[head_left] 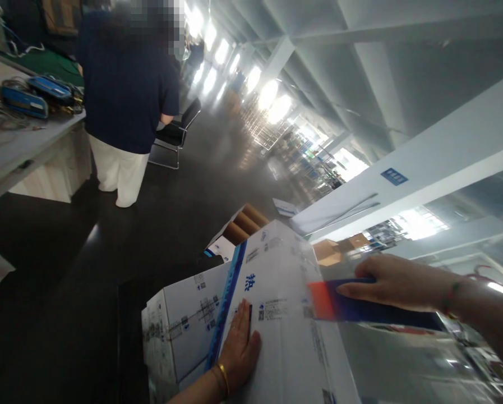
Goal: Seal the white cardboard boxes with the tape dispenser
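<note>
Beyond the large white carton [285, 348], off to its left, is a workbench [7, 163], with a person [127, 84] in a dark top beside it. Just left of the large carton lies a second carton [192, 314]. A blue strip [228, 300] runs along the large carton's left edge. At its right edge — blurred — is a blue-and-orange tool [352, 306], the right hand [386, 280] wrapped around it. The left hand [238, 345] lies flat on the large carton's printed face, fingers extended.
</note>
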The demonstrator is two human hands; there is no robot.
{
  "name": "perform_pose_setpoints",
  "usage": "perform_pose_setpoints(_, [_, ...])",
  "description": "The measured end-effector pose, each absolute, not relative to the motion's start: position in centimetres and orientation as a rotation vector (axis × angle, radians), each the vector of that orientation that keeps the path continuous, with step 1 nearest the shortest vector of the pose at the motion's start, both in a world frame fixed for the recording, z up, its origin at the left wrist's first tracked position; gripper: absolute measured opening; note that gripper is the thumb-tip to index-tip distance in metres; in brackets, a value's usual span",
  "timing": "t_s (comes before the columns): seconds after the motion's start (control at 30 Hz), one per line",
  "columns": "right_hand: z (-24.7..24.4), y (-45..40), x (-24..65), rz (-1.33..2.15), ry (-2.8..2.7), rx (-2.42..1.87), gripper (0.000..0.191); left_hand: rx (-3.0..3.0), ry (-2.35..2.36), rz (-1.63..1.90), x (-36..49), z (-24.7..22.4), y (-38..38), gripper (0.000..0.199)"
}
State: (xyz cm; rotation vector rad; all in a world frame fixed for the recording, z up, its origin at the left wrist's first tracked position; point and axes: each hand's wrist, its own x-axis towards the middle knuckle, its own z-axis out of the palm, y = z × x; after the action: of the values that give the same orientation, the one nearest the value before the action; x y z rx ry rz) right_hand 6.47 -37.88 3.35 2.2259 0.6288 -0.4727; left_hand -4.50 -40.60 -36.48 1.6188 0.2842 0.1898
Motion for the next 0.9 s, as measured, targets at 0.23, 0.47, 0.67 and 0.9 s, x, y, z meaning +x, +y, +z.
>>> perform_pose_setpoints(0.23, [2.3, -41.9, 9.9, -0.551, 0.871, 2.217, 0.064, 1.76, 0.189, 0.444, -4.9, -31.9, -37.8, 0.085])
perform_pose_setpoints(0.47, [-0.9, -46.9, 13.0, -0.512, 1.089, 2.306, 0.065, 2.134, 0.156, 0.307, -4.0, -24.7, -38.8, 0.102])
perform_pose_setpoints(0.67, [-3.8, -50.8, 15.2, -0.509, 1.25, 2.399, 0.072, 2.461, 0.345, 0.081, -4.0, -23.2, -39.3, 0.104])
perform_pose_setpoints(0.9, [-4.6, -59.7, 18.8, -0.492, 1.346, 2.569, 0.062, 2.71, 0.377, 0.009, -4.4, -23.0, -38.7, 0.102])
